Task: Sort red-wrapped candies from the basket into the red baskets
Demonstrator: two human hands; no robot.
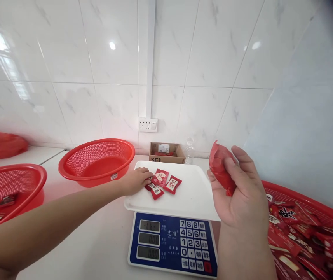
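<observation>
On the white scale tray [189, 198] lie several small red packets [160, 177] with pale printed labels. My left hand [137, 181] reaches over the tray's left side, fingers curled around the edge of one packet that they partly hide. Raised to the right of the tray, my right hand [242, 190] grips a crumpled red plastic packet [220, 165] between thumb and fingers; its contents cannot be made out. Below the tray is the scale's blue keypad and display panel [172, 243].
A red mesh basket [96, 179] stands behind my left forearm, another basket [38, 182] farther left. A basket rim [306, 200] at right surrounds many red packets [297, 233]. A cardboard box [166, 159] and clear plastic bottle [189, 149] stand by the tiled wall.
</observation>
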